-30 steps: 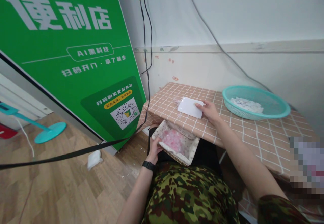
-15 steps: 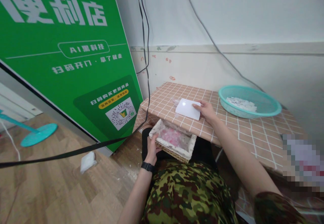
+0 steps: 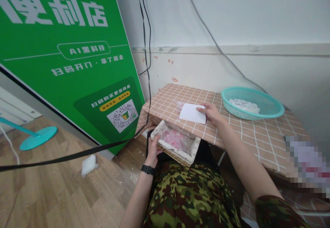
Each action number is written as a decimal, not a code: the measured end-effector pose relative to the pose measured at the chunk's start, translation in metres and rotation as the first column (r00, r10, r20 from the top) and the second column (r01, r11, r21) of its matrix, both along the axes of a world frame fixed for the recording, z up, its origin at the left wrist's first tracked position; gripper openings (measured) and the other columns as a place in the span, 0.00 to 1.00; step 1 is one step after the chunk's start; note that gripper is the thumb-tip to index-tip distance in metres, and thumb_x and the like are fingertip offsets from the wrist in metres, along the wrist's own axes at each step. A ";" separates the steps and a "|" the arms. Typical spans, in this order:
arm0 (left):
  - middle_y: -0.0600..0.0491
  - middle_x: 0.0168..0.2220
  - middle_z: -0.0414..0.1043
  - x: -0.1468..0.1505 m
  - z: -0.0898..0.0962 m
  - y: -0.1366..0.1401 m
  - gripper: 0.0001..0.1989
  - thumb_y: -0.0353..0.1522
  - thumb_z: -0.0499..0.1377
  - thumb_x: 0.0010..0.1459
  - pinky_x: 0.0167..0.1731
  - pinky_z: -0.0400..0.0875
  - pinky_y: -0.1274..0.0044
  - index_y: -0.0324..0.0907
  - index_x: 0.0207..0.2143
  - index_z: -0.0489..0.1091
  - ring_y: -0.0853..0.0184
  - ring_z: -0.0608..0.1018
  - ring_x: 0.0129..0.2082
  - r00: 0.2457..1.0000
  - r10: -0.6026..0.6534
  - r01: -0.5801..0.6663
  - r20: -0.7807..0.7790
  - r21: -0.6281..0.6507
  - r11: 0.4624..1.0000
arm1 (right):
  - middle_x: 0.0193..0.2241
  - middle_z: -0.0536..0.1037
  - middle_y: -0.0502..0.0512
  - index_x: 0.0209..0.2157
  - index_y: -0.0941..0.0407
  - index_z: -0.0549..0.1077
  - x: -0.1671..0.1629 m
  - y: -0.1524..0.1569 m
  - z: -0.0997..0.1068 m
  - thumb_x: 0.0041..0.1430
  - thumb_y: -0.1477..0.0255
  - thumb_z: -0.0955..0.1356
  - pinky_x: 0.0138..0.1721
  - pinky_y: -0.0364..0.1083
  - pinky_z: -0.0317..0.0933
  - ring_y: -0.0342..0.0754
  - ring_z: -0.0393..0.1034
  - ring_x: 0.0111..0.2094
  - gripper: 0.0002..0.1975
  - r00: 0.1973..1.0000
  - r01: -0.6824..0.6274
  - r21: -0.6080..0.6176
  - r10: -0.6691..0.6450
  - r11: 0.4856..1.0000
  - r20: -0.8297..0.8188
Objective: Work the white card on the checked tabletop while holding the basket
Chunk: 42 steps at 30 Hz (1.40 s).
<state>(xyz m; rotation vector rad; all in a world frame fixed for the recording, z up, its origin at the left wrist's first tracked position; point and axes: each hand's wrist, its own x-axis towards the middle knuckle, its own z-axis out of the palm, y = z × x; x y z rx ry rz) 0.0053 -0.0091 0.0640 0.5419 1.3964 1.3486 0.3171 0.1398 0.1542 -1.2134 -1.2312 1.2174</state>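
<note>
My left hand [image 3: 154, 150] grips the left end of a small woven basket [image 3: 175, 157] with a pale patterned cloth lining, held over my lap below the table edge. Inside the basket lie pink and clear crinkled pieces [image 3: 175, 139], too blurred to name. Over the table's front part, my right hand [image 3: 210, 113] pinches the right side of a white card [image 3: 193, 113], thumb on top. Some pinkish, see-through plastic-like pieces [image 3: 179, 105] show at the card's left edge; the card hides the rest of them.
On the checked tablecloth [image 3: 247, 135], a turquoise mesh basket [image 3: 273, 109] holds several small white pieces [image 3: 243, 106]. A black strap [image 3: 85, 153] crosses at the left before a green sign panel [image 3: 85, 83]. A white packet [image 3: 89, 165] lies on the wooden floor.
The white card has tilted slightly, losing its bright glare, and sits a little lower and further right. My left hand still holds the woven basket in nearly the same place.
</note>
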 end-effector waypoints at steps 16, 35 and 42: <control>0.50 0.39 0.79 -0.011 -0.002 0.004 0.30 0.46 0.69 0.55 0.32 0.80 0.70 0.47 0.57 0.69 0.60 0.82 0.31 0.998 -0.050 0.052 0.029 -0.051 0.997 | 0.32 0.84 0.56 0.41 0.54 0.79 -0.008 -0.003 -0.007 0.46 0.56 0.83 0.21 0.43 0.66 0.48 0.74 0.26 0.25 0.989 -0.141 0.036 0.139 0.989 0.054; 0.48 0.42 0.80 -0.010 0.002 0.003 0.30 0.44 0.68 0.56 0.31 0.81 0.70 0.47 0.59 0.68 0.61 0.82 0.29 0.997 -0.072 0.073 0.028 -0.050 0.996 | 0.34 0.78 0.62 0.39 0.53 0.74 0.024 0.023 -0.008 0.60 0.47 0.68 0.48 0.57 0.66 0.61 0.72 0.40 0.22 0.675 0.412 0.482 -0.615 0.773 0.409; 0.49 0.38 0.79 -0.009 0.003 0.002 0.29 0.42 0.67 0.58 0.30 0.81 0.71 0.45 0.60 0.68 0.64 0.80 0.26 0.993 -0.118 0.119 0.020 -0.081 0.990 | 0.32 0.78 0.60 0.34 0.52 0.72 0.020 0.019 -0.003 0.57 0.44 0.69 0.44 0.55 0.65 0.59 0.72 0.36 0.24 0.770 0.325 0.432 -0.501 0.841 0.396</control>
